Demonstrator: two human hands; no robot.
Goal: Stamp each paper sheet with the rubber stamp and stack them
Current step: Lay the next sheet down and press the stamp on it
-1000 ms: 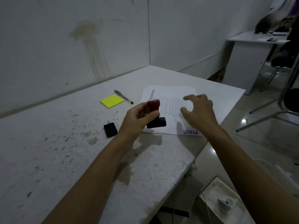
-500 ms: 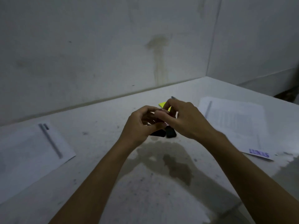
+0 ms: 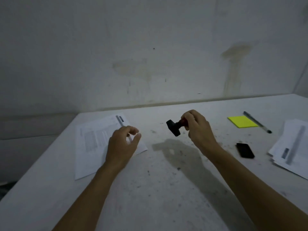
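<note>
The right hand (image 3: 198, 130) grips the stamp (image 3: 175, 129) by its red knob, fingers curled round it, holding it tilted in the air above the bench (image 3: 150, 189) with the black base pointing left; the left hand (image 3: 122, 144) hovers over a printed sheet (image 3: 93, 140) at the bench's left, its fingers loosely bent and holding nothing. To the right lie a yellow pad (image 3: 242, 121), a pen (image 3: 257, 122), a black lid (image 3: 245, 150) and a paper stack (image 3: 293, 147) at the edge.
</note>
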